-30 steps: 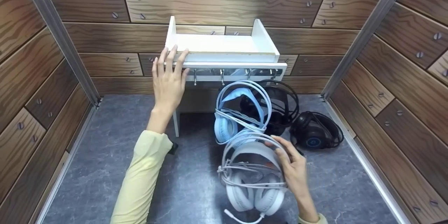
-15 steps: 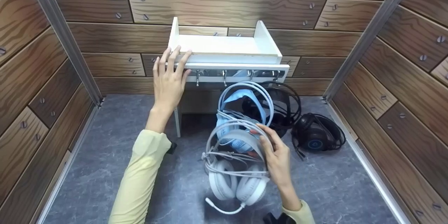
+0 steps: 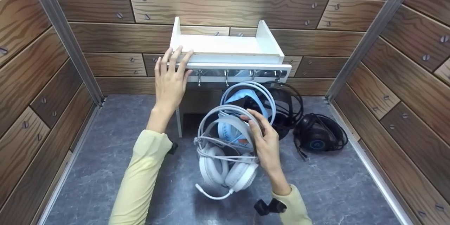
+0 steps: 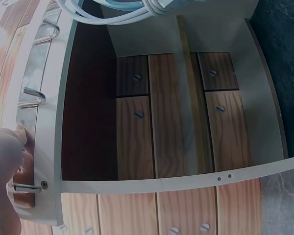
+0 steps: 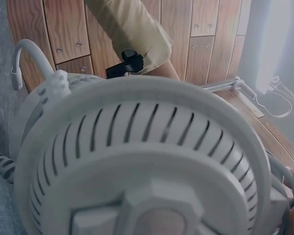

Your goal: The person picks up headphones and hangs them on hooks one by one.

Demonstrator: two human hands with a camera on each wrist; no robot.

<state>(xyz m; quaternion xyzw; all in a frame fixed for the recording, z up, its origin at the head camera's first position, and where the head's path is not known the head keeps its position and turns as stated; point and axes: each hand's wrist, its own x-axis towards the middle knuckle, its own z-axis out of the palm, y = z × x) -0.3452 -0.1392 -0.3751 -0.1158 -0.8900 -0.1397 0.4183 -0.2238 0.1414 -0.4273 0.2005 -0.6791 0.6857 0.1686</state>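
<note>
At the left, a wood-patterned wall [image 3: 21, 84] rises along the grey marbled floor [image 3: 98, 161]. A pale yellow sleeve [image 3: 137, 182] reaches from the near side to the left hand [image 3: 170, 86], which rests on the left end of the front rail of a white rack [image 3: 218, 44]. Its fingers lie straight and spread over the rail; the left wrist view shows part of this hand beside the metal hooks [image 4: 36, 98].

The rack stands at the far side, its upper shelf facing up. In front of it, around the middle, is the white headset [image 3: 242, 175], tilted, its grey cable wrapped across it, its microphone boom pointing left. It overlaps the blue headset [image 3: 228, 130], which is farther off, below the third hook from the left; whether that one rests on the hook I cannot tell.

The right hand [image 3: 265, 137] pinches the right side of the white headset's headband between thumb and fingers. Farther right, a black headset [image 3: 283, 96] is below the rightmost hook, and another, the black headset with a blue ring [image 3: 318, 135], lies on the floor near the right wall [image 3: 404, 88].
</note>
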